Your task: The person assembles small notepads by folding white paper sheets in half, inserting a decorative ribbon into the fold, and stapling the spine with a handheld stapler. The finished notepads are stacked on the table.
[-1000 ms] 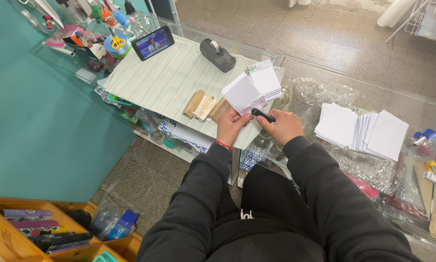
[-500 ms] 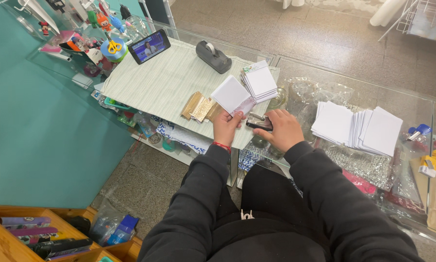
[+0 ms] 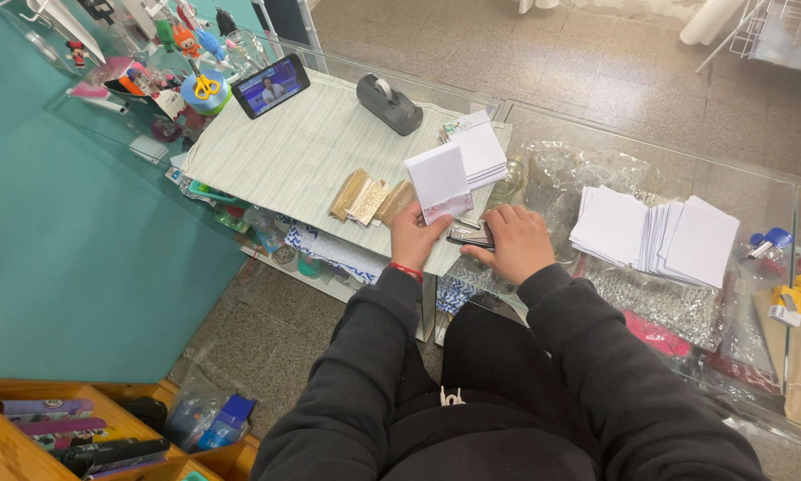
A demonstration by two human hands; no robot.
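Observation:
My left hand (image 3: pixel 415 234) holds a small stack of white cards (image 3: pixel 439 183) upright by its lower edge, above the striped mat (image 3: pixel 302 156). My right hand (image 3: pixel 513 240) presses down on a black stapler (image 3: pixel 468 235) that lies at the mat's near edge, right beside the cards' bottom corner. A second pile of white cards (image 3: pixel 480 150) rests on the mat just behind them. Three gold and tan packets (image 3: pixel 369 198) lie to the left of my left hand.
A black tape dispenser (image 3: pixel 389 103) and a propped phone (image 3: pixel 270 85) stand at the back of the mat. Fanned white cards (image 3: pixel 663 234) lie on the glass counter (image 3: pixel 756 191) to the right. Toys and scissors crowd the far left. A wooden box (image 3: pixel 71 432) sits on the floor.
My right hand has come down flat onto the stapler at the cards' lower edge. The left hand keeps the card stack, now more upright and closer to me.

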